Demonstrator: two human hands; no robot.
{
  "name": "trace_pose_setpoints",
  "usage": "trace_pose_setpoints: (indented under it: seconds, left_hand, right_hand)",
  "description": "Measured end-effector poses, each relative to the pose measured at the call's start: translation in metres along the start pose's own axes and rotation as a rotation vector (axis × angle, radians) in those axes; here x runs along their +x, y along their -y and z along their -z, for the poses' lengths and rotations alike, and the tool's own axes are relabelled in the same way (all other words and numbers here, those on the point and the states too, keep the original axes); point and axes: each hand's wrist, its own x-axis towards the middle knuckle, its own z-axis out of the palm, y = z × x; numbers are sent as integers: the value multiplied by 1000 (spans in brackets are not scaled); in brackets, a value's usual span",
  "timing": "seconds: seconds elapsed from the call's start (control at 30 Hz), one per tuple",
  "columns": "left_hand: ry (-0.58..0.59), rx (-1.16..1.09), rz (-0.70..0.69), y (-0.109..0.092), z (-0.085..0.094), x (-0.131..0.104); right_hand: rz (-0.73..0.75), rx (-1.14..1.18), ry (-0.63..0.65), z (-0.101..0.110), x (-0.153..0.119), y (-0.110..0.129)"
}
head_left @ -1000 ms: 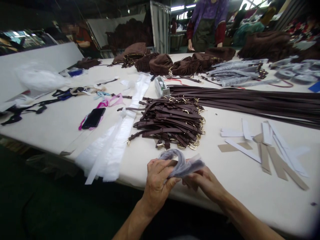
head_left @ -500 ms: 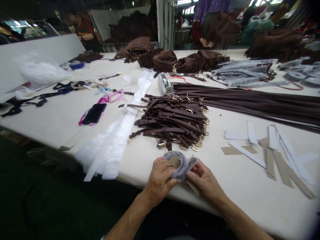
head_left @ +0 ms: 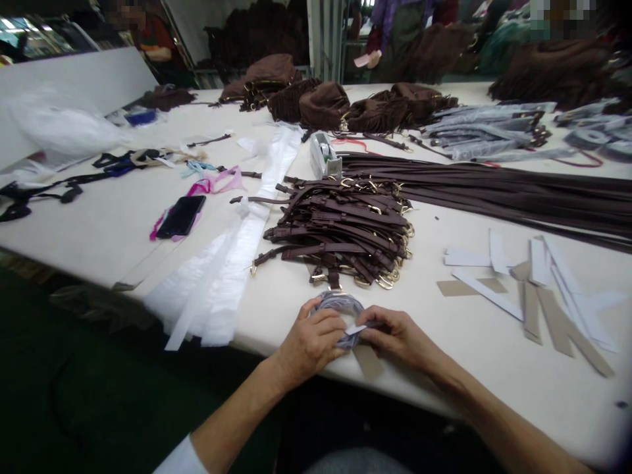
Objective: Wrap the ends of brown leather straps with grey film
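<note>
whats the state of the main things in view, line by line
grey plastic-wrapped coil: wound up, held by left hand, right hand at its side
black rectangular phone: flat, screen dark
short dark brown straps with gold-coloured clasps: piled
long dark brown straps: stretched out
thin white plastic sheets: spread, overhanging the table
white and tan flat strips: scattered, some overlapping

Your coil [head_left: 340, 300] is grey with paler streaks, the slip [head_left: 355, 329] against it white, the card strip [head_left: 368, 361] below it tan. Before you, the surface [head_left: 276, 313] is plain off-white. Your short straps [head_left: 345, 227] are dark brown with gold-coloured fittings [head_left: 386, 283], and the long straps [head_left: 469, 187] match that brown. To your left, the phone [head_left: 181, 216] is black, the ribbon [head_left: 228, 179] pink, the plastic sheeting [head_left: 222, 289] white. To your right, loose strips [head_left: 555, 322] mix white and tan. Your sleeve [head_left: 182, 457] is whitish; the floor [head_left: 59, 368], dark green.
</note>
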Motion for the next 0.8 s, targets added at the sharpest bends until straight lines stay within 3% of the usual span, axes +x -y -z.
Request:
trace_pose_setpoints:
  seconds: [0.17, 0.37, 0.43, 0.53, 0.63, 0.7, 0.8]
  left_hand:
    - [-220, -46, 257, -20, -8, -2]
    - [-158, -65, 388, -37, -13, 9]
    - [-186, -72, 426, -37, -15, 10]
    - [-199, -84, 458, -37, -17, 9]
    - [-208, -95, 455, -36, -18, 9]
    - [-208, -101, 461, -36, -18, 10]
    - [-208, -94, 479, -37, -18, 11]
  right_hand:
    - [-48, 20, -5, -6, 4, -2]
    - [27, -142, -37, -3, -1, -2]
    - [173, -338, -172, 3, -14, -1]
    - [562, -730, -321, 10, -38, -3]
    - [810, -1043, -146, 9, -50, -7]
    - [851, -1156, -59, 5, -48, -7]
    - [899, -1242, -59, 0, -38, -6]
